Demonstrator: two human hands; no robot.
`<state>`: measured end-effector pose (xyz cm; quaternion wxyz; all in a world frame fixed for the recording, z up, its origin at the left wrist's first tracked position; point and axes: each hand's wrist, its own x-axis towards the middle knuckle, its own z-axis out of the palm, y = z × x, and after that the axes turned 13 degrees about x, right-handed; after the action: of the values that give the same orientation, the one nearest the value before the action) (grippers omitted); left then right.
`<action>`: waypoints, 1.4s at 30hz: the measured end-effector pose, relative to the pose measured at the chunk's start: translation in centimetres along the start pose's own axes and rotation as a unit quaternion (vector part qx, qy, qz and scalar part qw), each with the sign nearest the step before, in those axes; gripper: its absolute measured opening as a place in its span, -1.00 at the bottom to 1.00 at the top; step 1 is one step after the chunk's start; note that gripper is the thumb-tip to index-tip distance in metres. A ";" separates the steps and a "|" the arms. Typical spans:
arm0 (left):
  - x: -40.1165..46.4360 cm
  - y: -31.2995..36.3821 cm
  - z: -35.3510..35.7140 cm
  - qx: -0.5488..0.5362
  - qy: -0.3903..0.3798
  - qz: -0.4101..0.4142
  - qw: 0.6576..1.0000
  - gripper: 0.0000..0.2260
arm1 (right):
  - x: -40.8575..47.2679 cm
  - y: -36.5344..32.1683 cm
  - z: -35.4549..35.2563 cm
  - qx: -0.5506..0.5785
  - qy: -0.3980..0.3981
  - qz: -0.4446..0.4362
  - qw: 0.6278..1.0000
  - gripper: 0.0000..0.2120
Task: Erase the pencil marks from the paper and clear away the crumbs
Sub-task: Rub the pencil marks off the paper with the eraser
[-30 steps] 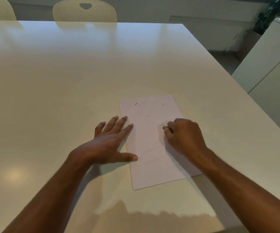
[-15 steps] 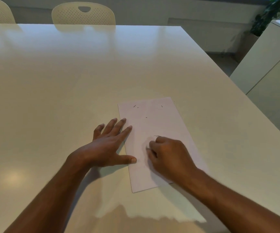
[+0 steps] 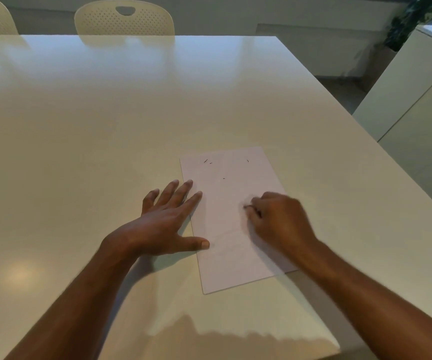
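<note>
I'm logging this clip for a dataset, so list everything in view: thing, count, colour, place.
table: one, glossy cream, fills most of the view.
paper: one sheet, white, flat on the table near its right side.
crumbs: a few dark specks, on the far end of the paper.
chairs: two, cream with perforated backs, behind the table's far edge.
cabinet: one, off-white, right of the table.
plant: one, dark green, top right corner.
left hand: flat, fingers spread, on the paper's left edge.
right hand: closed around a small dark item, blurred, on the paper.
</note>
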<state>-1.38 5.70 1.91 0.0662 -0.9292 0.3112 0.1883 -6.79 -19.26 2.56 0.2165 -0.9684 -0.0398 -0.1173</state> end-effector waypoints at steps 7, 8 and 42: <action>0.0 0.0 0.2 -0.001 0.006 -0.004 1.000 -0.03 | -2.8 -3.6 0.6 0.037 -0.033 -0.051 0.997 -0.79; 0.1 -0.1 0.3 -0.001 0.006 -0.004 1.000 -0.03 | -2.7 -3.5 0.5 0.045 -0.043 -0.060 0.996 -0.79; 0.4 -0.5 0.7 -0.006 0.001 0.008 1.000 0.09 | -3.2 -2.7 0.6 0.051 -0.028 -0.037 0.998 -0.83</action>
<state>-0.97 6.05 1.06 0.0589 -0.9272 0.3175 0.1896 -10.09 -16.67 2.35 0.2604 -0.9568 -0.0874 -0.0955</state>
